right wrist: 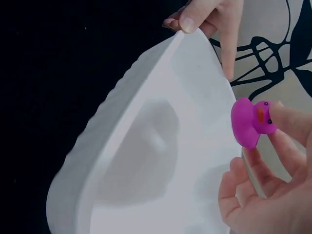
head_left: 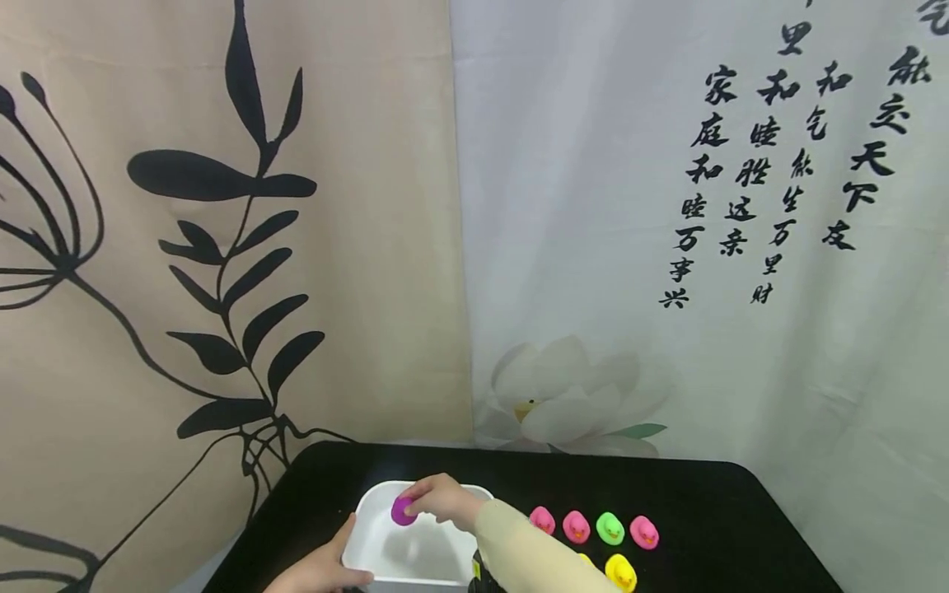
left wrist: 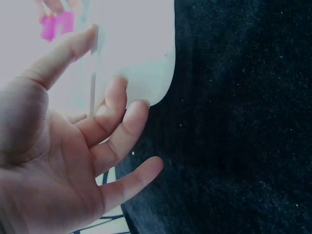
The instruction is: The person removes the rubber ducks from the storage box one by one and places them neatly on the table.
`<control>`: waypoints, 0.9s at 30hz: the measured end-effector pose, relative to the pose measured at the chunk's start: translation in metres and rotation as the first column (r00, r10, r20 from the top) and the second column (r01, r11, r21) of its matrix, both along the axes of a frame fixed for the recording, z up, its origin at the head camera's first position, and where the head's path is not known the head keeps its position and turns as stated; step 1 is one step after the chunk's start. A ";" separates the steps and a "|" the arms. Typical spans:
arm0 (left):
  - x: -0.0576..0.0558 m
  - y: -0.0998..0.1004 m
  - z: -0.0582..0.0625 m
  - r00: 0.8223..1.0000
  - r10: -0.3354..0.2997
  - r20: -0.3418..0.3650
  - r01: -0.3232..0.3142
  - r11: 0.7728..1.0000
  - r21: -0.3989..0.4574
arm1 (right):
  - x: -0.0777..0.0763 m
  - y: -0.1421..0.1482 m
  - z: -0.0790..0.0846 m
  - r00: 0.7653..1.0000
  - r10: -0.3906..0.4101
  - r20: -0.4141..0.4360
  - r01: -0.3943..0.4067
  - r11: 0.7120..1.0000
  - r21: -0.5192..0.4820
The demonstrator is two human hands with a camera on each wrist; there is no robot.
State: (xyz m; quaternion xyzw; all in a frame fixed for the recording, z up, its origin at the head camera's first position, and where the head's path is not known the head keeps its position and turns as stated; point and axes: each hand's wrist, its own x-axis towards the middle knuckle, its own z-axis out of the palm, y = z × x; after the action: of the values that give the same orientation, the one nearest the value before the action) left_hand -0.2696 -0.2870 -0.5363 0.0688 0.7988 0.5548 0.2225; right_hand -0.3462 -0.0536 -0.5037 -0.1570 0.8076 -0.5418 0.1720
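A purple-pink toy duck [right wrist: 246, 122] is pinched between the thumb and fingertips of my right hand [head_left: 445, 500]. In the head view the duck overlaps the inside of a white plastic tub [head_left: 415, 568], near its left wall. My left hand [head_left: 319, 568] grips the tub at its near left corner. In the right wrist view, the left thumb lies on the rim there, with other fingers along the outside. The left wrist view shows that hand's thumb and curved fingers on either side of the tub's edge.
Right of the tub, pink ducks [head_left: 577, 527], a green duck [head_left: 610, 529] and yellow ducks [head_left: 621, 572] stand in rows on the black table [head_left: 704, 494]. The right sleeve partly covers them. A printed curtain [head_left: 385, 247] hangs behind the table.
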 end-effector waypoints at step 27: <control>-0.003 0.005 0.002 1.000 0.012 -0.003 -0.013 0.998 -0.055 | 0.002 0.111 0.026 1.000 -0.001 0.006 0.001 1.000 0.024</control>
State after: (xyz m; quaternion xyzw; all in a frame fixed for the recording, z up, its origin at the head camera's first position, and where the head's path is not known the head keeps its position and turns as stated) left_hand -0.2727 -0.2817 -0.5348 0.0585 0.8146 0.5337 0.2196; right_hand -0.3437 0.0577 -0.4774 -0.1527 0.8136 -0.5327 0.1760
